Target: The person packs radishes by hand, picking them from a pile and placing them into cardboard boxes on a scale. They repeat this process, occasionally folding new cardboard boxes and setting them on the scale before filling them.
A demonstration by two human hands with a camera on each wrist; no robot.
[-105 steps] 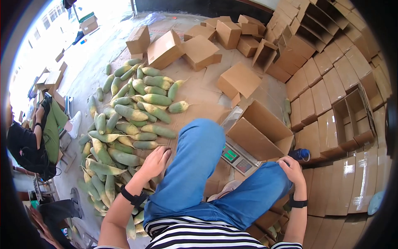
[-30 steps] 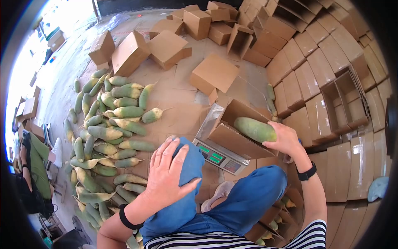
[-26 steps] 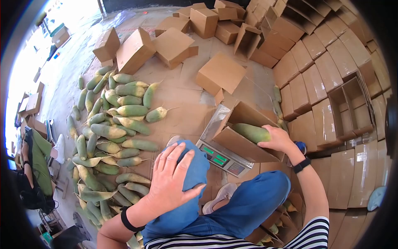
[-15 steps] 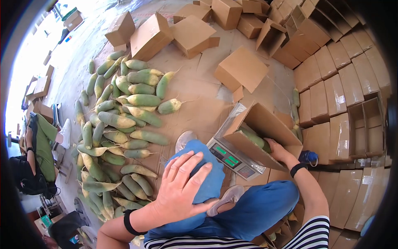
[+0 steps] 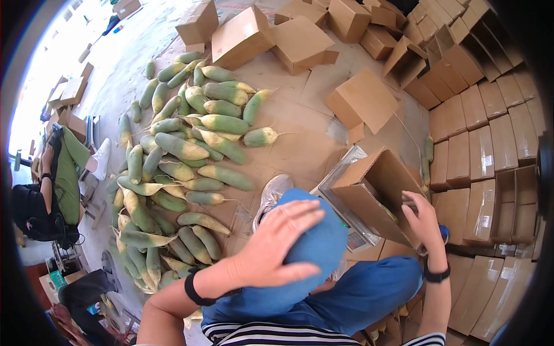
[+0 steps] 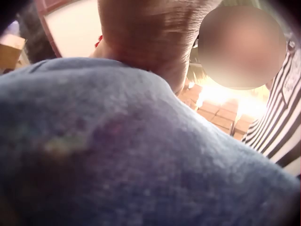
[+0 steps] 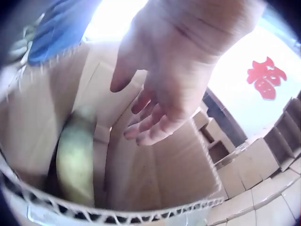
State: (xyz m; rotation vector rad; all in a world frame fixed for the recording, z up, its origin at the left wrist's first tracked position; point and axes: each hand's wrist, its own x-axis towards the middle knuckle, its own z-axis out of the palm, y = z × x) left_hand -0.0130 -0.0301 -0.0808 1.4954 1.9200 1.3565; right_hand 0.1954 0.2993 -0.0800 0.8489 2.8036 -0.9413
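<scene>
An upright open carton (image 5: 369, 193) stands on a metal scale (image 5: 360, 237). In the right wrist view, one green and pale radish (image 7: 75, 160) lies inside it along a side. My right hand (image 5: 424, 222) is over the carton's opening, fingers loosely spread and holding nothing; the same hand (image 7: 164, 80) shows apart from the radish. My left hand (image 5: 277, 245) rests on the raised blue-trousered knee (image 5: 323, 236), fingers extended. The left wrist view is mostly blue cloth (image 6: 141, 150) and part of the hand or wrist (image 6: 146, 37). The scale's display is largely hidden by the knee.
A large pile of radishes (image 5: 179, 147) covers the floor at left. Loose cartons (image 5: 300, 43) lie at the back, another (image 5: 363, 101) beyond the scale. Stacked cartons (image 5: 479, 150) line the right side. A blue object (image 5: 444, 232) is beside the right wrist. Another person (image 5: 69, 179) sits far left.
My right hand has let go of the radish, which now lies in the carton, and has risen out of it. The left hand stays on the knee. The head view has shifted.
</scene>
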